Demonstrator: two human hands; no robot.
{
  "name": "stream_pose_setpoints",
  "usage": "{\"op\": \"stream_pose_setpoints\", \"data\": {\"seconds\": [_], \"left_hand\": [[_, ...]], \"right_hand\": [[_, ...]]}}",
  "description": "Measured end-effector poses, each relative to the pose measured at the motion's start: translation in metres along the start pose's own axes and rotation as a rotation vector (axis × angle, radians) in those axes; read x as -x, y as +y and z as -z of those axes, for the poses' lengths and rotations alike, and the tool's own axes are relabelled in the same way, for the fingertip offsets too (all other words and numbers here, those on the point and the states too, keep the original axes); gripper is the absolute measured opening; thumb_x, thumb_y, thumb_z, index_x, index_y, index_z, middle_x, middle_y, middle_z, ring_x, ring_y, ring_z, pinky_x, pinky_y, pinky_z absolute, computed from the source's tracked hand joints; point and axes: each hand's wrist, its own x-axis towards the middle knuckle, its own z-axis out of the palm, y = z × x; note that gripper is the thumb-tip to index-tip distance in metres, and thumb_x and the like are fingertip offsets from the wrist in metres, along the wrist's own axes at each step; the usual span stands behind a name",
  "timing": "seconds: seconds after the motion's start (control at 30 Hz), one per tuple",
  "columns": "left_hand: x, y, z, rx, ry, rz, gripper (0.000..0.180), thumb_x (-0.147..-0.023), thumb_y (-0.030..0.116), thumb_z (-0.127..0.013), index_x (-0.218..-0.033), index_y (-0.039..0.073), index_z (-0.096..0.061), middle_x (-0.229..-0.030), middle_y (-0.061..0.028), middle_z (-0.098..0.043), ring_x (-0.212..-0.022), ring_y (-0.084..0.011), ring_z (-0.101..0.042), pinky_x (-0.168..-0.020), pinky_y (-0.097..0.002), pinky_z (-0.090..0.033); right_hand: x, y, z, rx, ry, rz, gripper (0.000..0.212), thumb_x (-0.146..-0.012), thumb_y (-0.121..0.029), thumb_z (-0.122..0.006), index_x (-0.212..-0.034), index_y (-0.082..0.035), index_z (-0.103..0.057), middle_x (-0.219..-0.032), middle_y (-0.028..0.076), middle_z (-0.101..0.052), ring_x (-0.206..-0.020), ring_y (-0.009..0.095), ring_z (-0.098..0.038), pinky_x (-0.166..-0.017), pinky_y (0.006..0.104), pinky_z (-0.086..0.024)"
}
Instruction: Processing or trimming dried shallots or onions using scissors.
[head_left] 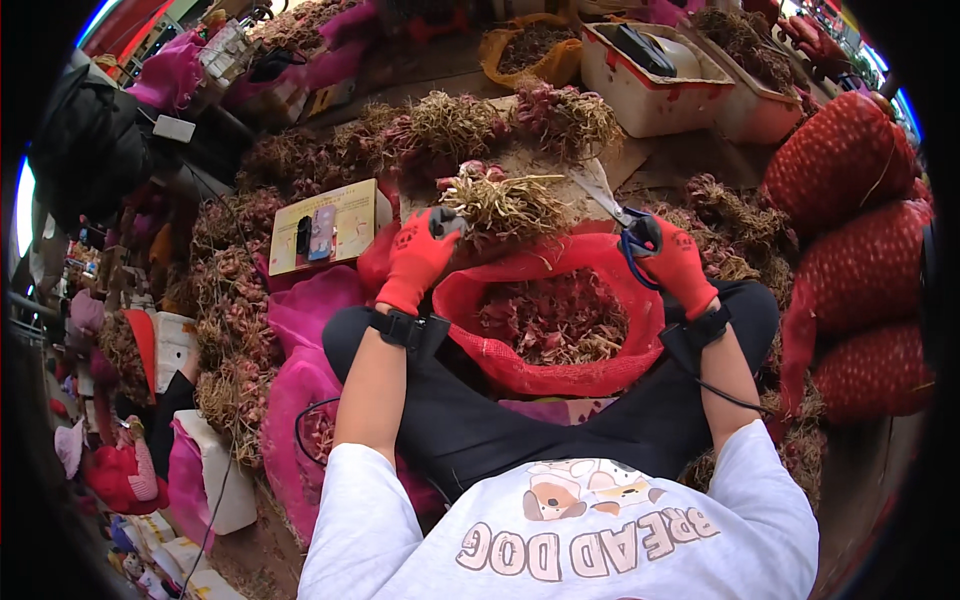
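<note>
Stalk ends of the dry straw-coloured shallot bunch (505, 203) hidden inside the red-gloved left hand (418, 255). Blue loop handles of the steel scissors (620, 222) mostly covered by the red-gloved right hand (672, 262). Lower part of the red mesh sack (552, 320) lost behind black-trousered knees; far stalls too small to tell.

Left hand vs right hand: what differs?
The left hand grips a bunch of shallots with dry roots; the right hand holds blue-handled scissors. The left hand is closed around the stems, while the right hand's fingers pass through the scissor loops. Both wear red gloves and hover over the open red mesh sack.
</note>
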Motion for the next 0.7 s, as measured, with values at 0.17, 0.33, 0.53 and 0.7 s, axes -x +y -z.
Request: {"op": "stream_pose_setpoints", "data": {"seconds": [0.17,0.33,0.53,0.7], "left_hand": [[-0.052,-0.029,0.003,0.047,0.238,-0.208,0.052,-0.079,0.022,-0.065,-0.126,0.006,-0.05,-0.125,-0.0168,-0.049,-0.112,-0.034,-0.051,-0.095,-0.0392,-0.042],[-0.075,-0.026,-0.026,-0.091,0.248,-0.294,0.059,-0.081,0.028,-0.063,-0.132,0.004,-0.044,-0.134,-0.0191,-0.042,-0.122,-0.0367,-0.043,-0.101,-0.0413,-0.038],[-0.029,0.004,-0.07,-0.012,-0.185,-0.201,0.053,-0.085,0.031,-0.06,-0.128,0.004,-0.047,-0.135,-0.0214,-0.041,-0.118,-0.0367,-0.046,-0.098,-0.0422,-0.039],[-0.059,-0.015,-0.038,0.486,-0.119,0.096,0.061,-0.078,0.023,-0.069,-0.132,0.006,-0.044,-0.135,-0.0172,-0.041,-0.121,-0.0244,-0.047,-0.096,-0.0345,-0.042]], "right_hand": [[-0.018,-0.006,0.024,0.239,-0.329,0.264,0.032,-0.074,-0.033,-0.071,-0.094,-0.009,-0.064,-0.083,0.011,-0.065,-0.075,0.029,-0.062,-0.065,0.0354,-0.048],[-0.025,-0.002,-0.007,-0.137,-0.376,0.126,0.029,-0.074,-0.022,-0.072,-0.096,-0.006,-0.064,-0.081,0.01,-0.065,-0.069,0.019,-0.061,-0.066,0.031,-0.048],[-0.033,0.003,-0.058,-0.301,-0.336,0.102,0.026,-0.077,-0.024,-0.069,-0.097,-0.008,-0.062,-0.082,0.01,-0.064,-0.07,0.022,-0.061,-0.067,0.032,-0.048],[-0.054,0.034,-0.066,0.152,-0.389,0.037,0.033,-0.072,-0.028,-0.067,-0.1,-0.012,-0.062,-0.091,0.013,-0.065,-0.085,0.033,-0.062,-0.073,0.0408,-0.049]]}}
